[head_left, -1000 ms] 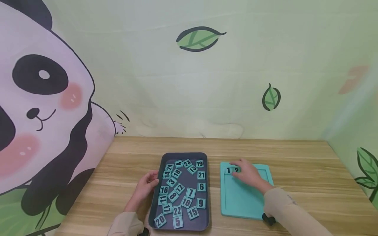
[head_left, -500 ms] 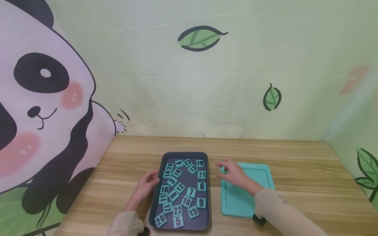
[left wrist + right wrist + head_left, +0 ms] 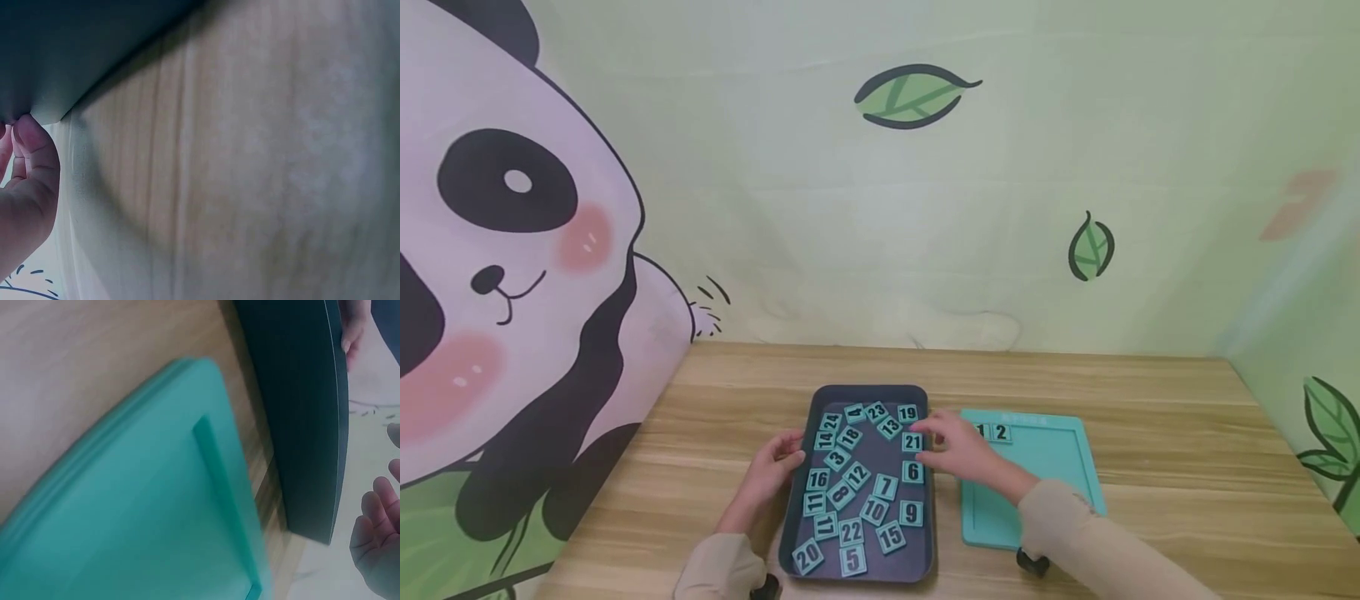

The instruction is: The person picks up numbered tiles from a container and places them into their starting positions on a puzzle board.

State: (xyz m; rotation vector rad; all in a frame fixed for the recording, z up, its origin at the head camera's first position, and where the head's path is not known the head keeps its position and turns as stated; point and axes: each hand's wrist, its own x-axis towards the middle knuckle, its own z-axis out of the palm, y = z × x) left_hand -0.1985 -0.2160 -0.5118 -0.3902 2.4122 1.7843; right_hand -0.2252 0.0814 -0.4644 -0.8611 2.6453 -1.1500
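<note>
My left hand (image 3: 772,472) holds the dark tray (image 3: 795,533) at its left edge, thumb and fingertips at the rim. In the left wrist view that hand's thumb (image 3: 37,140) presses against the tray's side. Square tiles with black numbers lie scattered in the tray, among them tile 3 (image 3: 837,458) and tile 6 (image 3: 913,472). Reaching over the tray's right rim, my right hand (image 3: 962,450) has thumb and fingers parted around tile 21 (image 3: 913,442), with nothing gripped. Right of the tray lies a turquoise board (image 3: 1030,492) with tile 2 (image 3: 1001,432) at its top left; tile 1 (image 3: 981,431) is partly hidden by the hand.
Tray and board stand side by side on a wood-grain table (image 3: 1187,450), a narrow strip of tabletop between them. Behind it rises a pale green wall (image 3: 775,167) printed with leaves and a panda (image 3: 497,208).
My right hand has moved left from the board's tiles 1 and 2 to the tray's right rim, uncovering tile 2. The left hand has stayed at the tray's left edge.
</note>
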